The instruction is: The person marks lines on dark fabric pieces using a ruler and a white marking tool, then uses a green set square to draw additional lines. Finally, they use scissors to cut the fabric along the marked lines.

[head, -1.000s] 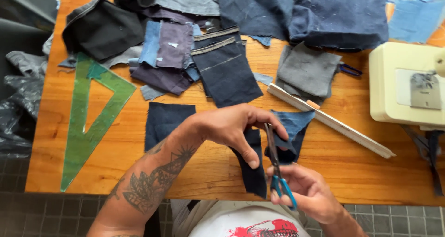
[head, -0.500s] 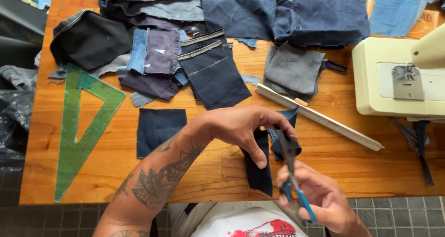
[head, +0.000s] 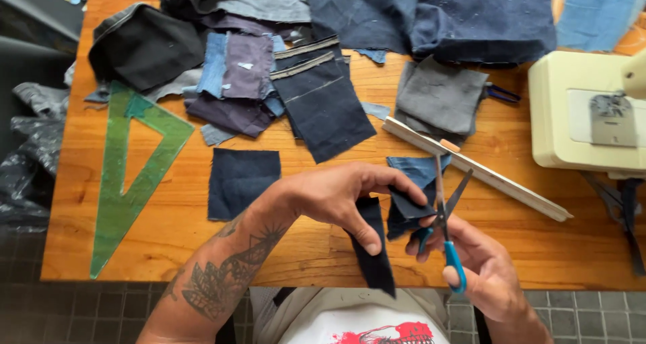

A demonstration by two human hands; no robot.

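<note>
Two hands at the table's near edge: left hand (head: 340, 197) pinches a dark denim strip (head: 373, 253), right hand (head: 479, 266) grips scissors (head: 444, 213) (blades spread). Cut looks partway done; a piece (head: 407, 206) hangs uncut.

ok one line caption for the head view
Left hand holds a dark denim scrap while the right hand cuts it with open blue-handled scissors.
</note>
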